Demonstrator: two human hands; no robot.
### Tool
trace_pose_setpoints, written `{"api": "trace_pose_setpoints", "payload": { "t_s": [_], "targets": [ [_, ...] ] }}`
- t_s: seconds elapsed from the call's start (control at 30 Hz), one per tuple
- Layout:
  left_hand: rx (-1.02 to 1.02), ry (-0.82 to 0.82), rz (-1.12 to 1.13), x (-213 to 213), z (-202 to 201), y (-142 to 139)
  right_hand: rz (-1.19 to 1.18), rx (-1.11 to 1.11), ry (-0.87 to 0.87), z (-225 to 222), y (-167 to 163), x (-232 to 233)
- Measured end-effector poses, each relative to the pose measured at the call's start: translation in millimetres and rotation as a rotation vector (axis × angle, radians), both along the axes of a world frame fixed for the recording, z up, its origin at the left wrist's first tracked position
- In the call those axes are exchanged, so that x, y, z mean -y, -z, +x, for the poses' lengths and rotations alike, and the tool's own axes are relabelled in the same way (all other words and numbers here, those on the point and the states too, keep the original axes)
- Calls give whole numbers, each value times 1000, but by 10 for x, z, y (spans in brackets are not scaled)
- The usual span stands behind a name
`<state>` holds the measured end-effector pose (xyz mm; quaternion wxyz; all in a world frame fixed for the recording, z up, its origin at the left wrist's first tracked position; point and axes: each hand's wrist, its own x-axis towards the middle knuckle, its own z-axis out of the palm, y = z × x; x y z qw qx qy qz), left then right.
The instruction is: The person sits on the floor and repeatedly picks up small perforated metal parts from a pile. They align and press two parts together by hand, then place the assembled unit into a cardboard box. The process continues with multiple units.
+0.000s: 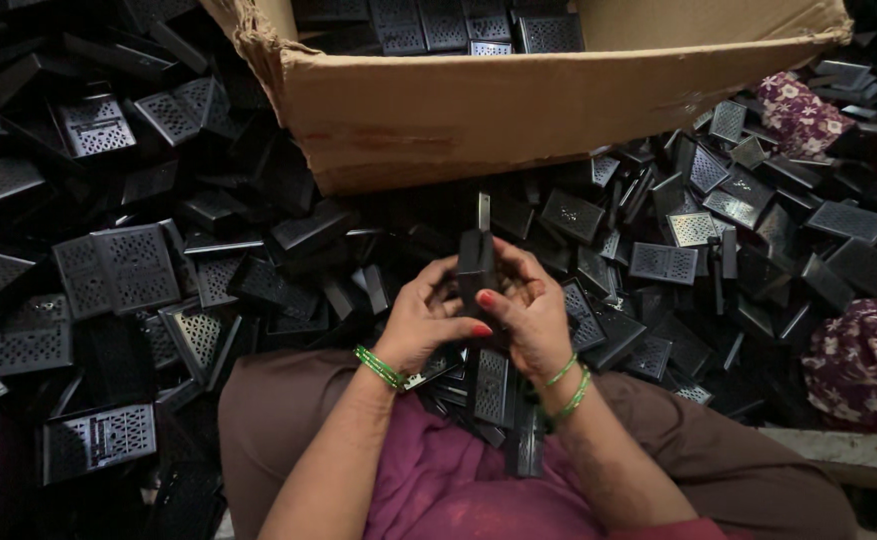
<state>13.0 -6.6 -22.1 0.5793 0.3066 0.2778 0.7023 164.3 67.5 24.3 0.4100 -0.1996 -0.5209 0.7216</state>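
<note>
My left hand (423, 318) and my right hand (530, 310) meet in front of me and both grip one small black plastic case (477, 268), held upright between the fingers. A thin metal strip (483, 211) sticks up from its top. Green bangles circle both wrists. More black perforated plastic parts (492, 385) lie in my lap, just under the hands.
A big heap of black perforated plastic covers (118, 268) spreads all around. A torn cardboard box (498, 100) with more parts inside stands straight ahead. Another person's floral sleeve (798, 112) is at the upper right, and floral cloth (863, 360) at the right.
</note>
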Motion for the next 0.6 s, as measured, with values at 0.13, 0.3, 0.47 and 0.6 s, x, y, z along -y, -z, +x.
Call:
{"api": "trace_pose_setpoints", "payload": {
  "t_s": [0.13,0.3,0.47,0.6],
  "targets": [
    [-10,0,-40,40,-13,-20,15,-37,42,-60,46,81],
    [-129,-78,-1,35,-25,-24,123,-66,59,-71,43,95],
    [-69,-43,18,37,-27,-34,35,-42,26,-45,-1,92],
    [-95,-22,27,57,-36,-57,108,-41,-1,-33,-37,82]
  ]
}}
